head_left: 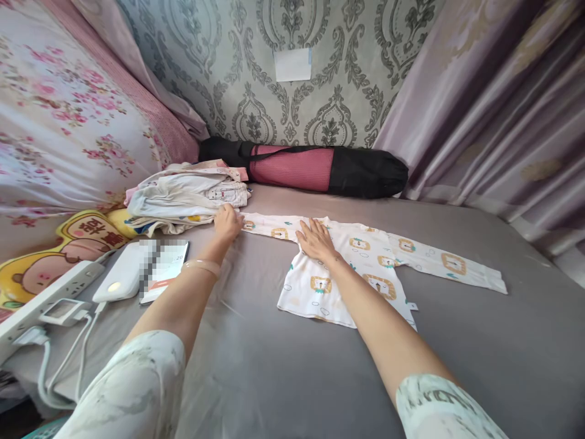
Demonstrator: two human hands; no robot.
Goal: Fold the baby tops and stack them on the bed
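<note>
A small white long-sleeved shirt [333, 286] printed with orange lion faces lies spread on a grey sheet [247, 366], its sleeves stretched out to both sides. My left hand [227, 222] has its fingers closed on the cuff of the left-hand sleeve. Near the shoulder on that same side, my right hand [316, 240] lies flat on the fabric with its fingers extended. The right-hand sleeve [452, 263] reaches out untouched. Just beyond my left hand is a pile of clothes [183, 195].
A black and pink mat bag [292, 167] lies along the patterned wall. To the left are a phone [173, 262], a white power bank [125, 271], a power strip [55, 305] with cables, and a yellow cartoon cushion [41, 274]. Curtains [493, 103] hang on both sides.
</note>
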